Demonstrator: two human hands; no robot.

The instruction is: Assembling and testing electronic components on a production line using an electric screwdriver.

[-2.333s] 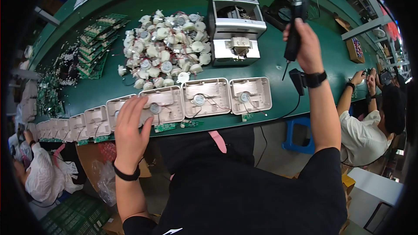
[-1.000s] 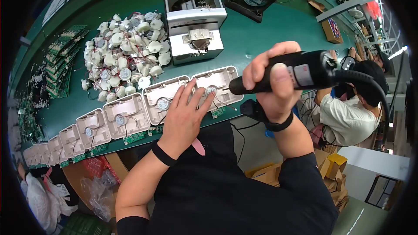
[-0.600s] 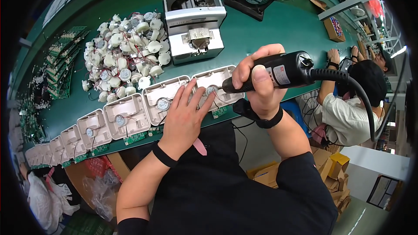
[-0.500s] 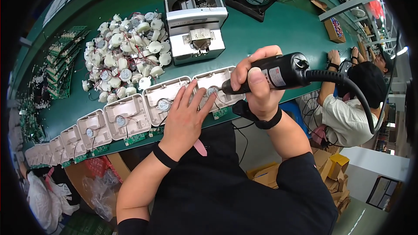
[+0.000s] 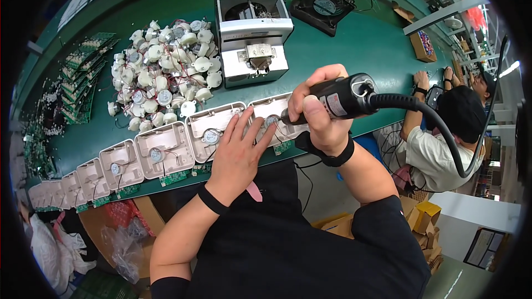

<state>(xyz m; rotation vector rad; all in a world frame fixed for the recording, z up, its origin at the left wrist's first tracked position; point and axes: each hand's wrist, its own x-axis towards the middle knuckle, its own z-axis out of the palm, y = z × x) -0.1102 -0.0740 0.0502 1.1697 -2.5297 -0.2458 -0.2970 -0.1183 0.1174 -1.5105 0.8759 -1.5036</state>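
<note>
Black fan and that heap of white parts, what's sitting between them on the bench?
The silver machine stands on the green bench between the heap and the fan, as the head view shows.

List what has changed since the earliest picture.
The right hand has brought the black corded screwdriver leftward and toward the body, over the rightmost case. The left hand has moved right along the row, its fingers now at that case's round disc. The screwdriver stayed in the right hand. The white motor heap and silver machine stayed put.
</note>
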